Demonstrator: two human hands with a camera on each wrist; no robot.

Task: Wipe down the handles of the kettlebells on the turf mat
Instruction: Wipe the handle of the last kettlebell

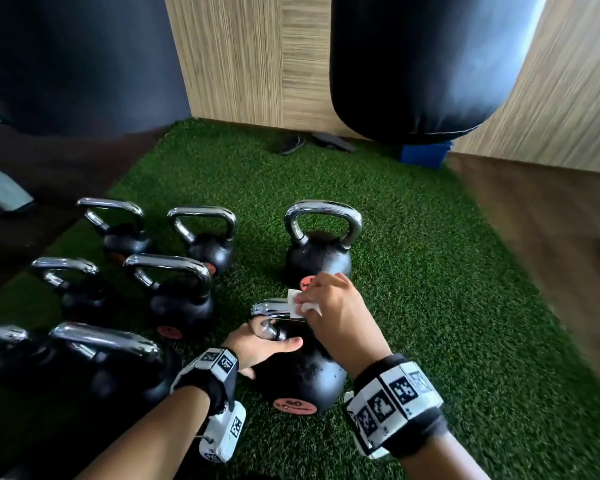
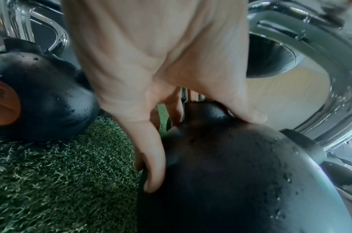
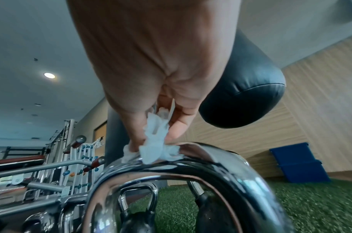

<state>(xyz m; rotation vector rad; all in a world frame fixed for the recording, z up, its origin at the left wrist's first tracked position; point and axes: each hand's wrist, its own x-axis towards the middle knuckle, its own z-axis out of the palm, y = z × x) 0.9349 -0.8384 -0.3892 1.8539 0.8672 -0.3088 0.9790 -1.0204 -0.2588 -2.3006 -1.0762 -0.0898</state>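
A black kettlebell (image 1: 302,372) with an orange label stands on the green turf mat (image 1: 430,271) just in front of me. My right hand (image 1: 329,299) pinches a crumpled white wipe (image 1: 300,304) and presses it onto the top of the chrome handle (image 1: 272,308). In the right wrist view the wipe (image 3: 155,148) sits bunched between thumb and fingers on the handle's crown (image 3: 211,159). My left hand (image 1: 260,346) grips the kettlebell where the handle's left leg meets the body. My thumb (image 2: 248,116) lies on top and my fingers (image 2: 151,173) run down the side.
Several more chrome-handled kettlebells (image 1: 177,292) stand in rows to the left, and one (image 1: 317,258) stands directly behind. A black punching bag (image 1: 430,64) hangs at the back right above a blue box (image 1: 423,155). Wood-panelled walls (image 1: 257,57) border the turf at the back.
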